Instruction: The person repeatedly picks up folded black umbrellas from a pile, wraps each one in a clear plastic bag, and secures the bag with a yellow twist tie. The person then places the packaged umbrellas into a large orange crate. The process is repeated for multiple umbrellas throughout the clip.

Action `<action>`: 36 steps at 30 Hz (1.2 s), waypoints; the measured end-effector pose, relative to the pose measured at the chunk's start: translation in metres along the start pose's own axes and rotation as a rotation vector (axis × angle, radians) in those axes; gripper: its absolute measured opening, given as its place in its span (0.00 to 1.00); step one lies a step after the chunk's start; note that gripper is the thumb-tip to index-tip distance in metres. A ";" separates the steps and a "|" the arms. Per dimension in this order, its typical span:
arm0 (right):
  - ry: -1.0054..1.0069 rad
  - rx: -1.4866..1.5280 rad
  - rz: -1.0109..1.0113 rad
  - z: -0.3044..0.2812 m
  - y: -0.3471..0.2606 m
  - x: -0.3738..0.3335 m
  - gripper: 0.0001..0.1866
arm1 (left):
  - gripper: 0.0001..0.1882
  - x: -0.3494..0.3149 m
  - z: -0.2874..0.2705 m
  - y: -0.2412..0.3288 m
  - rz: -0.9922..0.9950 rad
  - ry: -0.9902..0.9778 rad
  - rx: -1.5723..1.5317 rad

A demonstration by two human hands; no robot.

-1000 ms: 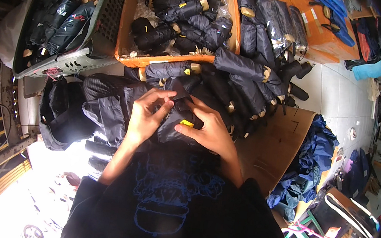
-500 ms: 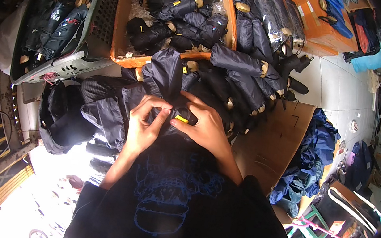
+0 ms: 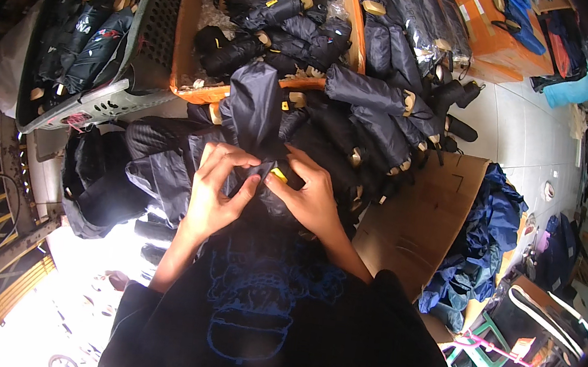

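My left hand [image 3: 217, 185] pinches the edge of a black fabric sleeve [image 3: 254, 101], thumb and forefinger together. The sleeve points away from me, its far end puffed out. Opposite it, my right hand [image 3: 308, 191] grips a dark folded umbrella [image 3: 293, 176] that carries a small yellow tag [image 3: 279, 175]. The two hands almost meet at the sleeve's mouth; whether the umbrella's end is inside it I cannot tell. Just beyond my hands lies a heap of black folded umbrellas [image 3: 380, 137], several with pale wooden-looking handle ends.
An orange-edged box [image 3: 210, 92] of umbrellas stands ahead, with a dark perforated crate [image 3: 153, 27] of more at its left. Black fabric [image 3: 163, 175] lies at my left. A cardboard flap [image 3: 417, 224] and blue cloth [image 3: 477, 243] are at my right.
My left hand has shifted slightly left and down. The sleeve's far end has risen and filled out. My right fingers have drawn a little closer to the sleeve's mouth.
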State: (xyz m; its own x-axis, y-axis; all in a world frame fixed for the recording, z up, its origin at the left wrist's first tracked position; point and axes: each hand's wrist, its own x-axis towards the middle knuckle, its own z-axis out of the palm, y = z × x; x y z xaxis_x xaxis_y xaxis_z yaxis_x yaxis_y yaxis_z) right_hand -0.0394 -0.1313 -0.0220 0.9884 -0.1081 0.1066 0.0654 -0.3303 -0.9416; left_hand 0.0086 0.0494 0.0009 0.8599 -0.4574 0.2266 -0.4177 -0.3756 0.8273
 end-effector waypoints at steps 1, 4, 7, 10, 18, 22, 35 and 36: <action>-0.004 0.020 0.018 0.001 0.001 -0.001 0.14 | 0.15 0.000 0.000 0.000 0.010 0.002 0.003; -0.021 0.094 0.105 0.005 0.004 -0.004 0.13 | 0.15 0.001 0.000 0.003 0.009 0.037 0.019; -0.040 0.219 0.259 0.009 0.006 -0.010 0.12 | 0.14 -0.003 0.001 -0.004 -0.068 0.053 -0.059; -0.042 0.376 0.378 0.023 0.000 -0.019 0.12 | 0.14 -0.009 -0.004 -0.017 -0.158 0.052 -0.140; -0.054 0.437 0.467 0.058 0.023 -0.051 0.21 | 0.11 -0.044 -0.002 -0.033 -0.294 0.140 -0.050; -0.106 0.367 0.384 0.052 0.009 -0.048 0.19 | 0.11 -0.058 -0.002 -0.029 -0.249 0.237 0.076; -0.123 0.715 0.485 0.039 -0.005 -0.031 0.28 | 0.08 -0.066 -0.012 -0.033 -0.250 0.249 -0.322; -0.158 0.668 0.445 0.038 0.000 -0.031 0.28 | 0.07 -0.064 -0.012 -0.031 -0.275 0.236 -0.332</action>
State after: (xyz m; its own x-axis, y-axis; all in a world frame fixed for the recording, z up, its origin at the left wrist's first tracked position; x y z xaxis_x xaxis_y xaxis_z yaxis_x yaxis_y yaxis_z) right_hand -0.0650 -0.0920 -0.0380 0.9453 0.0527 -0.3219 -0.3196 0.3459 -0.8821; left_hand -0.0299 0.1000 -0.0332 0.9843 -0.1673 0.0556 -0.0831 -0.1619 0.9833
